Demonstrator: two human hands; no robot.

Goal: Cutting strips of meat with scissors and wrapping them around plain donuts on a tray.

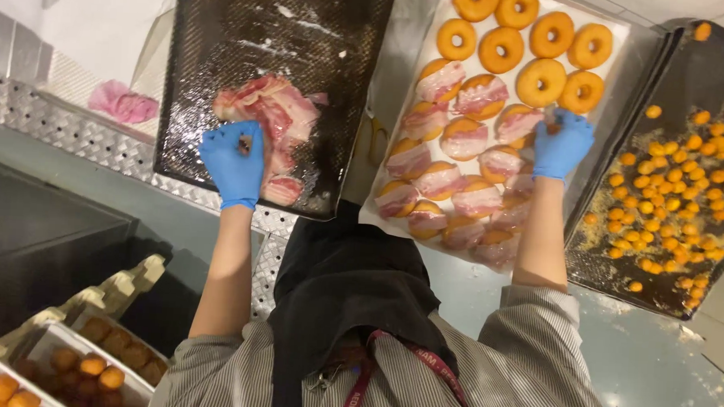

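Note:
My left hand point(234, 161), in a blue glove, rests closed on a pile of raw bacon slices point(278, 114) lying on a dark baking tray point(222, 43). To the right, a white paper-lined tray point(409, 59) carries rows of ring donuts; the far ones point(548, 37) are plain, while the nearer ones point(440, 182) each have a bacon slice across the top. My gloved right hand point(561, 143) pinches the end of a bacon slice point(518, 122) lying on a donut at the border between the plain and topped rows.
A dark tray point(694, 55) at the far right holds several small orange fried balls point(689, 169). A crumpled pink glove point(124, 103) lies on the perforated metal counter point(80, 134). White boxes point(47, 340) with round golden pastries point(98, 367) stand at the lower left.

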